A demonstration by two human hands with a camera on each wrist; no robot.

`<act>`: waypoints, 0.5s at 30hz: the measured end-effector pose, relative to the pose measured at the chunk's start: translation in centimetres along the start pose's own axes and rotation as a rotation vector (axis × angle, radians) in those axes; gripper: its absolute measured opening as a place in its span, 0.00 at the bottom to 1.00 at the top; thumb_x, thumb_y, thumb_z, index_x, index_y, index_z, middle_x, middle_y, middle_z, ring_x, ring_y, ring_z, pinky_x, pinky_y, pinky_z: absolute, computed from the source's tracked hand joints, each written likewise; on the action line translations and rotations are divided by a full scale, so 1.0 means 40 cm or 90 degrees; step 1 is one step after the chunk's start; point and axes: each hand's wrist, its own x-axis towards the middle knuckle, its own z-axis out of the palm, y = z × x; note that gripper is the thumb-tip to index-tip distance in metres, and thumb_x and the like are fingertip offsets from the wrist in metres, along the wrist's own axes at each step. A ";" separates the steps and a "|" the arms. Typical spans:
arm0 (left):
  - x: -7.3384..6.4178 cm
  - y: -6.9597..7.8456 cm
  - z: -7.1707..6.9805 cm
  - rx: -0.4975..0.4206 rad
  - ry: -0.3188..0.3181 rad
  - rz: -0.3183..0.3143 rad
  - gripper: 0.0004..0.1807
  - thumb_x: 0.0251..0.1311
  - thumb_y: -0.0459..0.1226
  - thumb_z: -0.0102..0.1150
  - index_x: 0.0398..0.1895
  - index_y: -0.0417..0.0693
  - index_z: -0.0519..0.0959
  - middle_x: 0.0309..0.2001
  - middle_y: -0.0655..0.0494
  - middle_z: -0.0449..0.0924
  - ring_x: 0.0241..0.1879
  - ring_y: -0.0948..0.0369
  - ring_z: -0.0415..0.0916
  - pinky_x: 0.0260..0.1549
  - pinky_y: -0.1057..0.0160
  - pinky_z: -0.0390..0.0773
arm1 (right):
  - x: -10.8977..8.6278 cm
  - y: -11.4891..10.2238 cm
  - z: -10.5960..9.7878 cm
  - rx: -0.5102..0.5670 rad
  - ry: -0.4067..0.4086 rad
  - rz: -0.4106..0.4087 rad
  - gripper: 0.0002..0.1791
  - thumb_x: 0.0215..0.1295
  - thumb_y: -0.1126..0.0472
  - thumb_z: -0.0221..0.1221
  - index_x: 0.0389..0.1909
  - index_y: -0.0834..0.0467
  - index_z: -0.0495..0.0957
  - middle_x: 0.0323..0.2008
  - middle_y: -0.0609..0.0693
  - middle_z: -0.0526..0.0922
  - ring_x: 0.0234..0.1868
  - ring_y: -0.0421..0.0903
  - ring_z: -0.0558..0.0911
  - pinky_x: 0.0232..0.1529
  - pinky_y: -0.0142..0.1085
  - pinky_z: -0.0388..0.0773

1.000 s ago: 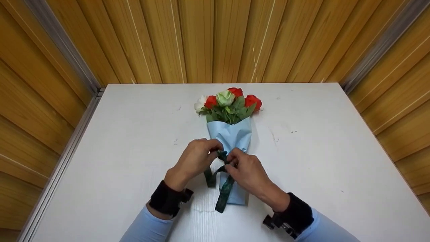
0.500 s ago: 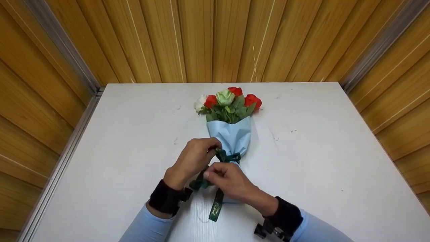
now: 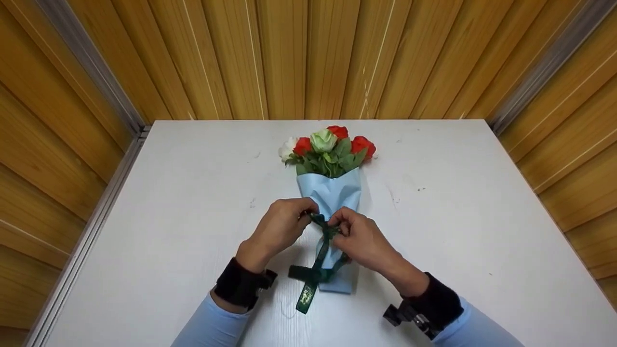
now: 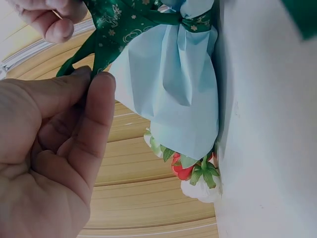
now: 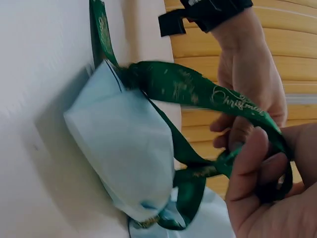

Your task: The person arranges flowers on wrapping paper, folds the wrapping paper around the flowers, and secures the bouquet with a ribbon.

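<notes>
A bouquet of red, white and pale green roses (image 3: 324, 140) lies on the table, its stems wrapped in light blue paper (image 3: 332, 188). Dark green ribbon (image 3: 305, 295) with gold print is tied round the narrowed middle of the wrap. At the left of the knot, my left hand (image 3: 279, 224) pinches a ribbon loop between thumb and forefinger, plain in the left wrist view, ribbon (image 4: 119, 29) included. My right hand (image 3: 361, 238) is just right of the knot, fingers curled round the ribbon (image 5: 183, 87) in the right wrist view. Tails hang down over the wrap's lower end.
The white table (image 3: 193, 168) has small dark marks. Wood-patterned panels (image 3: 284, 58) stand behind it and at both sides, with a grey metal rail (image 3: 96, 226) along the left edge. Black wrist bands (image 3: 238, 284) carry the cameras.
My right hand went down and left with a ribbon tail, then back up to the right of the knot. The ribbon's tails now cross over the lower wrap. My left hand stays nearly still.
</notes>
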 end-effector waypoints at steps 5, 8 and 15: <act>0.001 0.000 0.000 -0.004 -0.001 -0.008 0.11 0.69 0.25 0.60 0.42 0.50 0.87 0.39 0.60 0.89 0.37 0.64 0.82 0.40 0.61 0.83 | 0.002 0.014 -0.029 -0.154 0.010 -0.002 0.17 0.62 0.72 0.62 0.52 0.60 0.79 0.39 0.52 0.78 0.40 0.47 0.77 0.38 0.40 0.75; -0.001 -0.001 0.000 0.002 -0.003 -0.010 0.12 0.69 0.25 0.59 0.42 0.50 0.86 0.39 0.60 0.88 0.37 0.63 0.81 0.40 0.62 0.82 | 0.003 0.031 -0.041 -0.208 -0.008 -0.003 0.05 0.67 0.66 0.66 0.42 0.58 0.82 0.32 0.49 0.78 0.34 0.45 0.77 0.34 0.39 0.74; -0.002 -0.002 0.002 0.016 0.002 0.000 0.11 0.69 0.25 0.58 0.41 0.49 0.84 0.38 0.59 0.86 0.37 0.63 0.80 0.40 0.61 0.81 | 0.007 0.072 -0.069 -0.142 -0.083 -0.027 0.14 0.78 0.57 0.59 0.30 0.57 0.84 0.16 0.42 0.69 0.20 0.40 0.71 0.24 0.34 0.67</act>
